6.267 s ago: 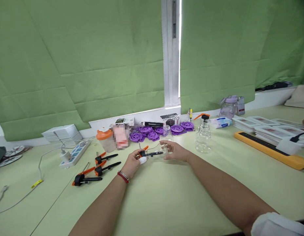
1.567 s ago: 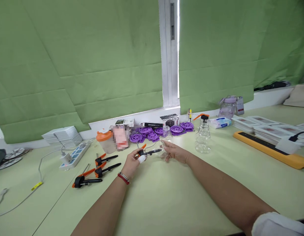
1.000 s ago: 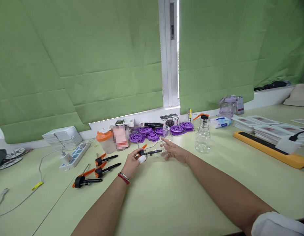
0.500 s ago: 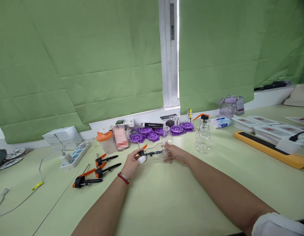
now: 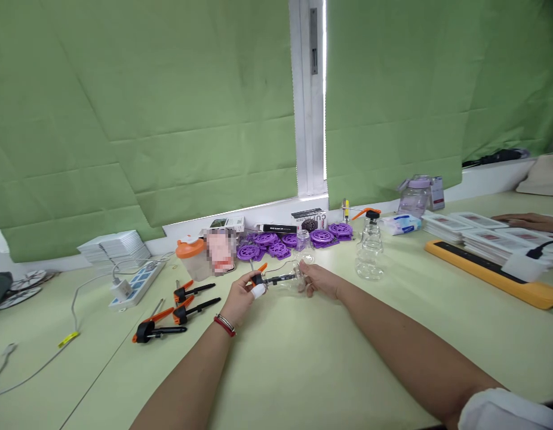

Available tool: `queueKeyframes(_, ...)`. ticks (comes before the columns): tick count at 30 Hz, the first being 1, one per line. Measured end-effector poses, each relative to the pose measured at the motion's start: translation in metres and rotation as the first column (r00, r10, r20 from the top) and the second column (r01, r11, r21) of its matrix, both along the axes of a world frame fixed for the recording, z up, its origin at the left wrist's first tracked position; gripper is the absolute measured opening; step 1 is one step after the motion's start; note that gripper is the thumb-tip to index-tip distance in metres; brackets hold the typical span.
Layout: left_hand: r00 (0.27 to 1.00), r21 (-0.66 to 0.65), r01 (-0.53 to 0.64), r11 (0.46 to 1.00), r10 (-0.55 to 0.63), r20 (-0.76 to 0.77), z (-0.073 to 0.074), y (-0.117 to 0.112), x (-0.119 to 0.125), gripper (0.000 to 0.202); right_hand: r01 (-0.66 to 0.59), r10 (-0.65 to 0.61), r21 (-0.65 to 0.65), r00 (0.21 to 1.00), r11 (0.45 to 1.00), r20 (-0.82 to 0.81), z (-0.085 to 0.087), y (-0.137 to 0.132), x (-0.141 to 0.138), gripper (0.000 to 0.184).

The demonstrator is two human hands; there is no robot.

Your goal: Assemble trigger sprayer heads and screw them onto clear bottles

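Between my two hands lies a clear ribbed bottle [image 5: 292, 282], tipped on its side. My left hand [image 5: 241, 294], with a white cover on the thumb, is closed around the black-and-orange pump head [image 5: 257, 279] at the bottle's mouth. The pump's black tube reaches inside the bottle. My right hand [image 5: 318, 280] grips the bottle's base end, its fingers wrapped round it. Just behind stands another clear bottle [image 5: 306, 253] without a pump. To the right, an upright clear bottle [image 5: 369, 257] carries a pump head with an orange lever [image 5: 366, 212].
Several loose pump heads [image 5: 193, 309] lie at left, near a power strip [image 5: 142, 283]. Behind are an orange-lidded cup [image 5: 191, 257], a pink phone [image 5: 220, 251] and several purple plastic parts [image 5: 276, 245]. At right are a yellow-orange bar [image 5: 491, 273], stacked cards [image 5: 473, 230] and another person's hand [image 5: 531, 221].
My hands and the tipped bottle stay almost in place. At the far right, the other person's hand has moved left, over to the stacked cards.
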State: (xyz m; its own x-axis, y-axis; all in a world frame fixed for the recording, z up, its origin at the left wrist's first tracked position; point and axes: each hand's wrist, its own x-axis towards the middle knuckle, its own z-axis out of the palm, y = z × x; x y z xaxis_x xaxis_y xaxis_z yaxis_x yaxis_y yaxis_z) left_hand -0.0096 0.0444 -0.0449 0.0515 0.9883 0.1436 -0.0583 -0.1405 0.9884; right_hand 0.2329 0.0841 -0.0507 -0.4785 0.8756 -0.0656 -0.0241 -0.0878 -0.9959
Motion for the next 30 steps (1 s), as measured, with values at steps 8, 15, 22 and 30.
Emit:
queueKeyframes(8,1.000,0.007,0.026,1.000,-0.026,0.004,0.003,-0.003,0.003,0.051,-0.029,0.028,-0.030,0.998,0.999,-0.050,0.008,-0.006,0.001,0.054)
queueKeyframes(15,1.000,-0.002,0.005,1.000,-0.005,0.001,0.003,-0.002,0.001,0.051,-0.006,0.004,-0.041,0.999,0.999,-0.050,0.007,-0.005,-0.002,0.057)
queueKeyframes(22,1.000,0.008,0.004,1.000,-0.004,0.007,-0.002,0.001,-0.001,0.051,-0.039,0.040,0.014,0.995,0.999,-0.094,0.009,-0.006,0.001,0.058)
queueKeyframes(30,0.999,0.021,0.027,0.999,-0.026,-0.040,0.006,-0.005,0.004,0.050,0.008,-0.006,-0.058,0.999,0.998,0.035,-0.004,0.002,-0.003,0.059)
